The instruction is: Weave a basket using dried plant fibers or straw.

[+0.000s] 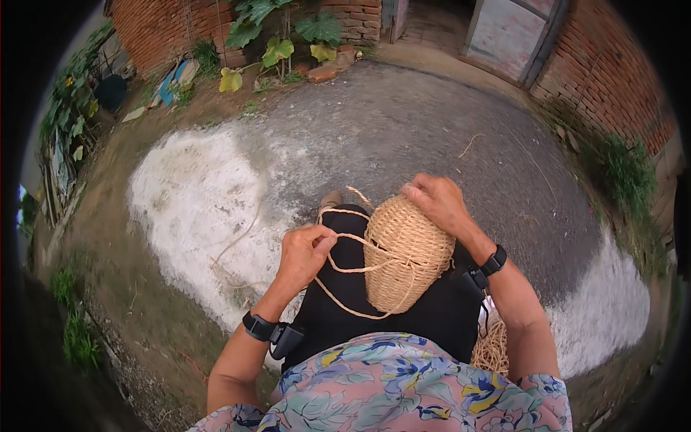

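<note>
A rounded, woven straw basket [407, 248] rests on my lap over black trousers, with a dark slit across its side. My right hand [437, 201] grips its far right edge, fingers bent over the rim. Left of the basket, my left hand [306, 248] pinches a twisted straw cord [349, 236] between thumb and fingers. From there the cord runs in loose loops to the basket's side, and one loop [353, 311] hangs along its near left. A short cord end [358, 194] sticks up beyond the basket.
By my right thigh lies a coil of straw cord [491, 349]. Pale powdery ground [194, 194] spreads at the left, dark paving [504, 165] ahead. Loose strands lie about. Leafy plants [273, 43], brick walls [619, 65] and a doorway [435, 25] stand farther off.
</note>
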### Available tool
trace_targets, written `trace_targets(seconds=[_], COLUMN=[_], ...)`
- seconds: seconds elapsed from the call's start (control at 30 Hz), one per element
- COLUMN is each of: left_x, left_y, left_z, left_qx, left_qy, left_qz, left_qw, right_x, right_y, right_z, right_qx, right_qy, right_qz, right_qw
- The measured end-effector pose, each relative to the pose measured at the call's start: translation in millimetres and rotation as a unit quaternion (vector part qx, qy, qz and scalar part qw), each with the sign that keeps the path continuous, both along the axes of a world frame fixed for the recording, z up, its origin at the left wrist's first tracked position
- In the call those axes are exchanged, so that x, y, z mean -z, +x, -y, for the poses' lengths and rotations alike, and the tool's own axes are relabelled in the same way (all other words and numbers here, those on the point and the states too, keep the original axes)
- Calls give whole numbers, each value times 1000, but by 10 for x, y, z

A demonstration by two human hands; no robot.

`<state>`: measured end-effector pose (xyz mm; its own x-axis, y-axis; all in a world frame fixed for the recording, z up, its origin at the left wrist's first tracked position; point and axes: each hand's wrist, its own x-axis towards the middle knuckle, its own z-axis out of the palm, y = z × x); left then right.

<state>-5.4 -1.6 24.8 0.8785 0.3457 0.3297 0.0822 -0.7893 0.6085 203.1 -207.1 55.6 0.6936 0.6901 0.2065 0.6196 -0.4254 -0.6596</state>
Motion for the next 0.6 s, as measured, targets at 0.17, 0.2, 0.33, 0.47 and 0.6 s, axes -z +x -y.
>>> trace_targets(seconds=[0.17,0.2,0.33,0.47,0.6], left_x=[38,110,174,192,264], left_y=[88,111,176,201,234], left_z=[313,370,527,611,708], left_qx=[77,85,60,45,-11], left_qy=[-587,-600,-602,-584,-455], left_qz=[-95,-88,-89,-80,-70], left_qw=[800,790,791,806,887], right_x=[-13,-24,-52,-92,-94], right_y=[-6,-13,-45,-75,-103], right_z=[-15,-15,-1,14,-6], right_qx=[4,4,15,19,18], right_qy=[-9,-12,-19,-11,6], right_qz=[9,10,16,5,24], right_qw=[1000,1000,1000,1000,1000])
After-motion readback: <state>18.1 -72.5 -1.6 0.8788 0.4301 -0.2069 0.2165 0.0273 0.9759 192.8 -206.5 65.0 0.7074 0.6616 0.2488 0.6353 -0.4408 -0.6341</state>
